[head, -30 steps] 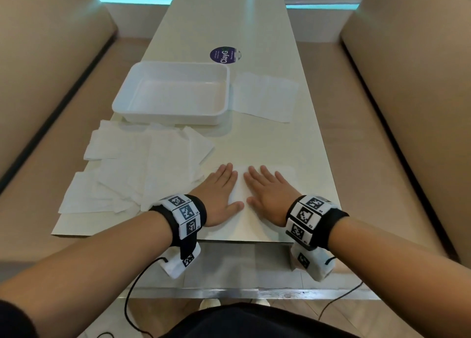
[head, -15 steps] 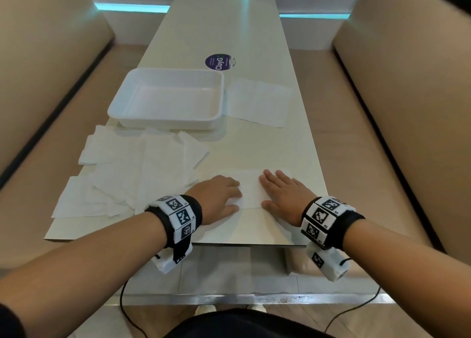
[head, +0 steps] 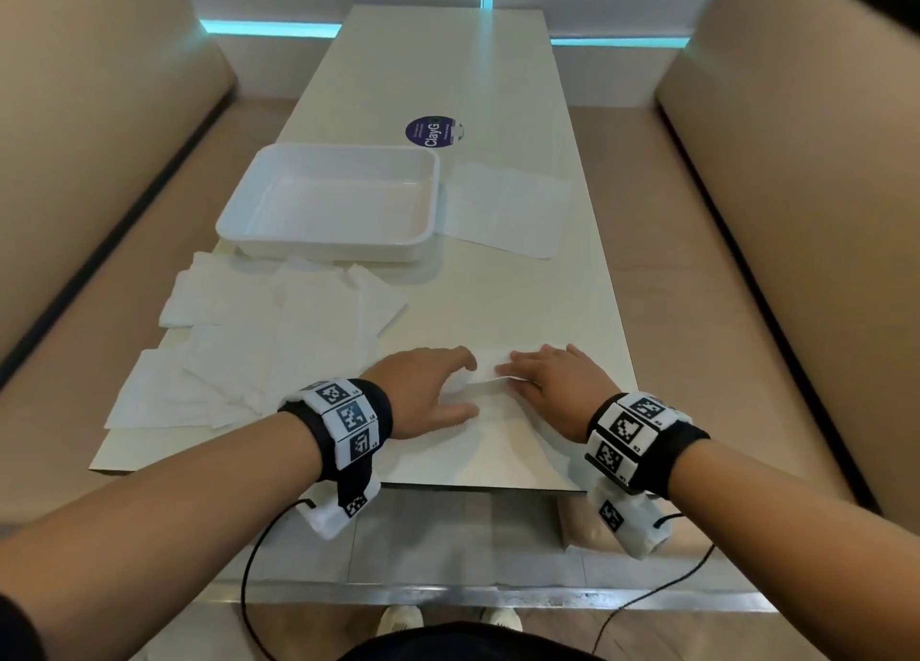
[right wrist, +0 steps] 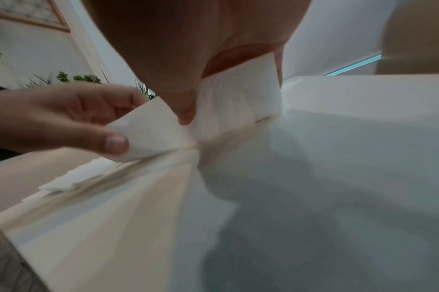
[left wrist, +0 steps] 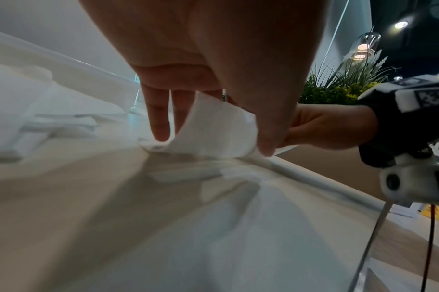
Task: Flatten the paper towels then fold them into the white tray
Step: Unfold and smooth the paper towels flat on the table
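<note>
The tabletop (head: 503,82) is a long pale surface flanked on both sides by tan bench seats (head: 791,172). The white tray (head: 328,249) sits left of centre on it, with nothing visible inside. A round purple sticker (head: 432,131) lies on the surface just beyond the tray's far right corner.

A loose, overlapping spread of paper towels (head: 259,341) covers the left near part of the tabletop, its far edge reaching up against the tray's near wall. A single flat towel (head: 508,212) lies just beside the tray's right wall.

The towel being worked (head: 485,376) lies at the near edge of the tabletop, between the two hands. Its far edge is lifted off the surface; the near portion rests flat.

The left hand (head: 428,394) pinches the left part of the raised edge between thumb and fingers (left wrist: 159,122). The right hand (head: 550,386) grips the right part of the same edge, with the thumb in front of the sheet and the fingers behind it; the fingers are mostly hidden by the paper in the right wrist view.

Both wrists carry black bands with square coded markers (head: 348,416).
</note>
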{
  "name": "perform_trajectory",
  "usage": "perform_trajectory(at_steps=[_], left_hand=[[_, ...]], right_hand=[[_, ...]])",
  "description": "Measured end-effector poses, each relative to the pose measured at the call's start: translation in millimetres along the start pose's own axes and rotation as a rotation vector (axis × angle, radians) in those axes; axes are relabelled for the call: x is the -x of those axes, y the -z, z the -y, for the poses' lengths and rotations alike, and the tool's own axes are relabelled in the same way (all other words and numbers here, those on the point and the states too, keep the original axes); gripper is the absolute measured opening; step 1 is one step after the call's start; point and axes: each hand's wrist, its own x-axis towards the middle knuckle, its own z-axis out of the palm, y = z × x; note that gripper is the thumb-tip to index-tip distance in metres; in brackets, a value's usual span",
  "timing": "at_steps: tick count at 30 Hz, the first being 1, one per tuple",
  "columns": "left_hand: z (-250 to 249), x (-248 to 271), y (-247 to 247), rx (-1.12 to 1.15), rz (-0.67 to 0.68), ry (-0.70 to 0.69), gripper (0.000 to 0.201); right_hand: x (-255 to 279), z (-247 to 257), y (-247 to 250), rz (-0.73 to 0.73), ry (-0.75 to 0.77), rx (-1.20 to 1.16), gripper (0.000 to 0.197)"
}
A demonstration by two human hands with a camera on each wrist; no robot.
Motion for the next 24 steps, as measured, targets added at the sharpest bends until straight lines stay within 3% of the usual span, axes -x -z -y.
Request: perform_trajectory(at_steps=[2,5,9,12,15,18,21,24], left_hand=[[0,-5,0,-0.079,0.020,0.007,0.031],[2,-10,6,-0.012,-0.059,0.063,0.023],[5,-6,28,0.144,-0.200,0.115,0.022],[13,-3,42,0.210,-0.290,0.162,0.029],[22,1,48,0.255,-0.321,0.230,0.032],[25,4,53,0.305,-0.341,0.291,0.034],[25,8,58,0.337,-0.371,0.316,0.035],[28,15,64,0.348,-0.394,0.330,0.033]], right_hand=[[-1,0,12,0.058,-0.003,-0.016,0.039],[-5,-2,45,0.153,-0.062,-0.084,0.052],[-43,-26,92,0.033,-0.100,-0.228,0.049],[-90,-54,106,-0.064,-0.132,-0.237,0.022],[-137,-72,100,-0.083,-0.180,-0.049,0.048],[-174,-73,86,-0.056,-0.182,0.063,0.059],[-191,-71,73,-0.038,-0.207,0.121,0.038],[-184,-70,65,-0.127,-0.206,0.142,0.025]])
